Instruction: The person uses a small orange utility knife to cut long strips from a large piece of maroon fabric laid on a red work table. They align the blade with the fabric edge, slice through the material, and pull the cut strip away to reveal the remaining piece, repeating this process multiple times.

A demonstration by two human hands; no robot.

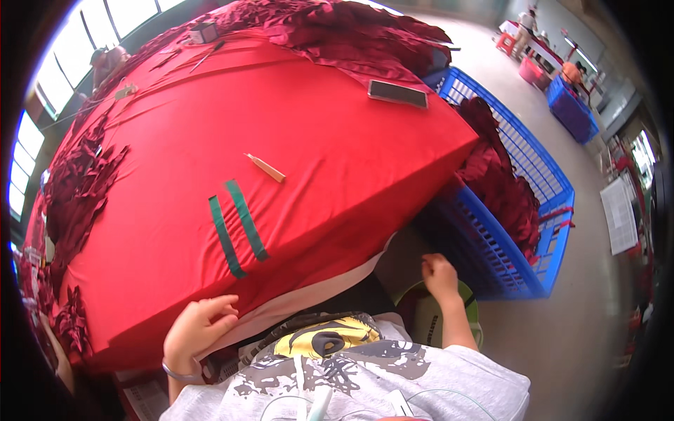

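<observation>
My left hand (199,328) hovers at the near edge of the red-covered table (175,126), fingers loosely stretched and apart, with nothing in them. My right hand (439,275) hangs lower, over a green-rimmed bucket (469,295) and left of the blue basket; its fingers are curled together, and whatever they may hold is hidden. Two green strips (242,219) lie side by side on the red cloth, beyond my left hand. Past them rests a small pointed tool with a tan handle (267,168).
The blue basket (554,189) holds dark red fabric (502,182). A dark phone-like slab (397,93) lies near the table's right corner. Crumpled fabric piles (337,35) cover the far end and left side (81,175). Other people sit or stand at the far left and far right.
</observation>
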